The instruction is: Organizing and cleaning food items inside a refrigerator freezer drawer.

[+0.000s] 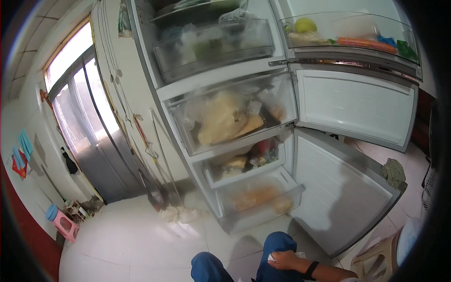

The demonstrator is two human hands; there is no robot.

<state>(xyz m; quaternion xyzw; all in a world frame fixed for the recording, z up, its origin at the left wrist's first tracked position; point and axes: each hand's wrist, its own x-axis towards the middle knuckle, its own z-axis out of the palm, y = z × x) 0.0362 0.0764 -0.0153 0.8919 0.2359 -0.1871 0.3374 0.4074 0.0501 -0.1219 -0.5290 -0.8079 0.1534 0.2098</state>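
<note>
My right hand (pixel 284 260), with a black band on its wrist, rests by my right knee. It is closed around a small white piece (pixel 270 257) that looks like tissue or cloth. My left hand is out of view. Before me stands a refrigerator (pixel 225 75) with all its doors swung to the right. The lowest clear drawer (pixel 243 223) is pulled partly out, and orange-brown food shows through it. Above it, another drawer (pixel 225 181) holds bagged items. A frosted middle drawer (pixel 183 116) contains large pale yellow bags.
A grey-green cloth (pixel 394 174) lies on the corner of the bottom door (pixel 338 190). At lower right is a beige plastic stool (pixel 375 259). A shovel-like tool (pixel 156 199) leans at the wall. A pink stool (pixel 67 225) stands far left, near a door (pixel 109 169).
</note>
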